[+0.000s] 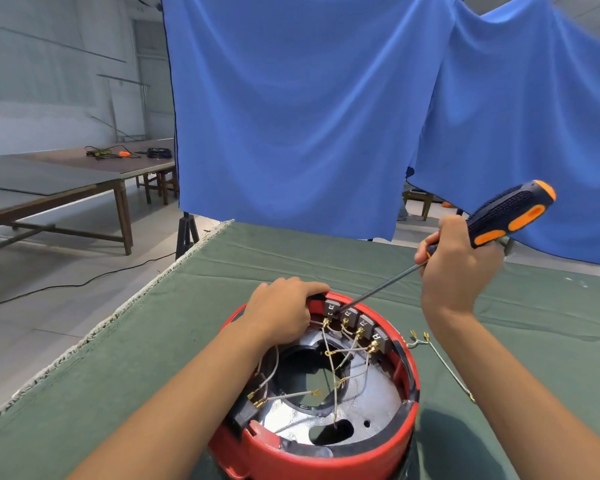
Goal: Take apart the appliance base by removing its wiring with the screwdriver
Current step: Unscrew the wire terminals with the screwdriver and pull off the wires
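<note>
Right hand grips the screwdriver, tip at the base's grey switches. Left hand clasps the rim beside them. Wires cross below; a loose wire lies right.

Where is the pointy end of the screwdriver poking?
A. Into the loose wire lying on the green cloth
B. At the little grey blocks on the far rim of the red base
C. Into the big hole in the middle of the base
B: the screwdriver, gripped by the right hand, has its tip at the grey terminal blocks on the red base.
</note>
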The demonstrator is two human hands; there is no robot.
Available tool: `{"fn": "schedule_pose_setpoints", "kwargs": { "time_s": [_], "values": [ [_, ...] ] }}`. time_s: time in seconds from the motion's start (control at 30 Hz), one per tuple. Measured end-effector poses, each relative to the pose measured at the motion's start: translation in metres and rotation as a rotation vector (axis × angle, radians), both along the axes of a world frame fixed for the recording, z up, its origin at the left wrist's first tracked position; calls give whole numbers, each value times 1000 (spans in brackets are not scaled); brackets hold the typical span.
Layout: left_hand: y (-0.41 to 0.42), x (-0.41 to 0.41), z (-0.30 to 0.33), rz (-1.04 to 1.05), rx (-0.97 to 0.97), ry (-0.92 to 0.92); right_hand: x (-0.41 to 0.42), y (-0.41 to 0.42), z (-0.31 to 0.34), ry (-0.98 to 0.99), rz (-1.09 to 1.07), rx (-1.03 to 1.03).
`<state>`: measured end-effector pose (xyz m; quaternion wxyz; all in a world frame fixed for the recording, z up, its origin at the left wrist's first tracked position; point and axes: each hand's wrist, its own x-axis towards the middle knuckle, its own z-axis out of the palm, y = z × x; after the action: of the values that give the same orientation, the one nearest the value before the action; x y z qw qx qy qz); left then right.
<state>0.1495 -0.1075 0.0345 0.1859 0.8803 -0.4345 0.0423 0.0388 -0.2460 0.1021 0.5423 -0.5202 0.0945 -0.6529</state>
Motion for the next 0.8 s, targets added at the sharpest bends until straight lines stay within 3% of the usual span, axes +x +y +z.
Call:
{"fn": "schedule_pose_setpoints", "kwargs": {
  "time_s": [0.2,0.37,0.5,0.8],
  "values": [
    [1,-3,1,8,3,5,-2,3,-10,-9,-2,-48],
    [5,-9,5,51,-172,100,-2,1,-14,10,-5,-23],
    [5,-9,6,-44,-50,22,-6,0,-17,3,5,1],
    [-4,-16,1,-7,2,-35,-15,2,-23,-32,42,-4]
  ]
}}
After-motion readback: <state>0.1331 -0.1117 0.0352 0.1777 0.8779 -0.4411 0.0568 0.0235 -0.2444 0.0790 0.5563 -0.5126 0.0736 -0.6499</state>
